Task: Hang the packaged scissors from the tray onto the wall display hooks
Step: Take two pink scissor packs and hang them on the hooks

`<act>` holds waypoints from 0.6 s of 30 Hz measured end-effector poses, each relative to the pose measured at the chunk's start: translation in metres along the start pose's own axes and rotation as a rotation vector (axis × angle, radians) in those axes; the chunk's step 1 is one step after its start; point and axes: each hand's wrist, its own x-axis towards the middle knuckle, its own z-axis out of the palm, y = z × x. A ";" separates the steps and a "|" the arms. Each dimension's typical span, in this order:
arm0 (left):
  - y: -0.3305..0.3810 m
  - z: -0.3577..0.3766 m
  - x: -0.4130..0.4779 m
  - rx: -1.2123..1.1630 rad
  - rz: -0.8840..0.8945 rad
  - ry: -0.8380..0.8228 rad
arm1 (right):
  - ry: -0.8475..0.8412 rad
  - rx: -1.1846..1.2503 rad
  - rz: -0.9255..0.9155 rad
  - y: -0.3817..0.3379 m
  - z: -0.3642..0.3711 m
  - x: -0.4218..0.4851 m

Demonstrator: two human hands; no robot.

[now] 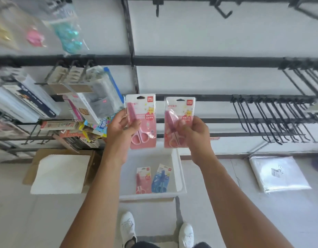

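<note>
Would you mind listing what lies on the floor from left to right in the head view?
Cardboard box with a white sheet → white tray holding a pink scissors pack and then a blue scissors pack → clear plastic-wrapped bundle.

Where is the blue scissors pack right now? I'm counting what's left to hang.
In the head view, the blue scissors pack lies in the white tray on the floor, right of a pink scissors pack, below both raised hands.

Bare wall panel (217, 81) above & right of both hands: open. Stocked hooks (79, 81) crowd left; empty hooks (272, 120) bristle far right.
</note>
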 end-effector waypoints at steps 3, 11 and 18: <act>0.024 0.030 -0.018 -0.023 0.075 0.018 | -0.034 0.029 -0.064 -0.035 -0.025 -0.003; 0.108 0.071 -0.041 -0.109 0.283 0.034 | -0.068 0.087 -0.292 -0.131 -0.048 -0.016; 0.181 0.069 -0.015 -0.193 0.441 0.024 | -0.015 0.158 -0.454 -0.200 -0.020 -0.012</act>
